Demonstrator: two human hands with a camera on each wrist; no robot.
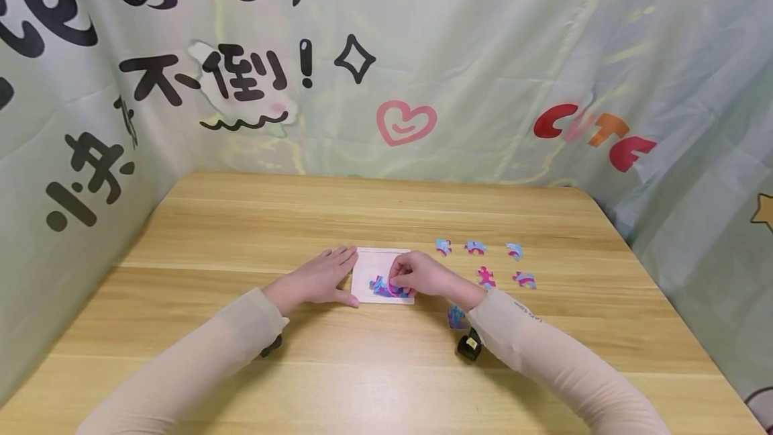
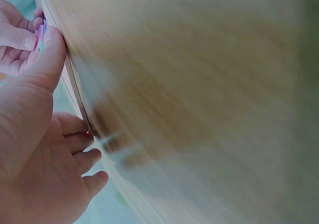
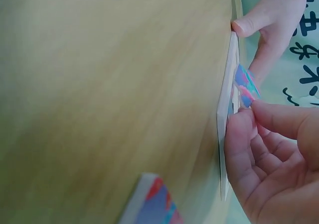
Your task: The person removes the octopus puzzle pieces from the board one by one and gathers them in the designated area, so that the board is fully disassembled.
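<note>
A shallow white puzzle tray (image 1: 368,262) lies mid-table with blue, pink and purple jigsaw pieces (image 1: 380,286) in its near part. My left hand (image 1: 323,277) rests at the tray's left edge, fingers extended, its thumb by the near corner. Over the near right part of the tray, my right hand (image 1: 430,275) pinches a jigsaw piece (image 3: 245,82) between thumb and fingers. That piece, blue, pink and purple, is tilted up close over the tray in the right wrist view. The fingers partly cover the pieces beneath.
Right of the tray lie several loose jigsaw pieces, among them a pink one (image 1: 486,277) and a pale blue one (image 1: 514,250). Another blue piece (image 1: 457,317) sits beside the right forearm. A printed curtain (image 1: 471,52) hangs behind the wooden table (image 1: 362,374).
</note>
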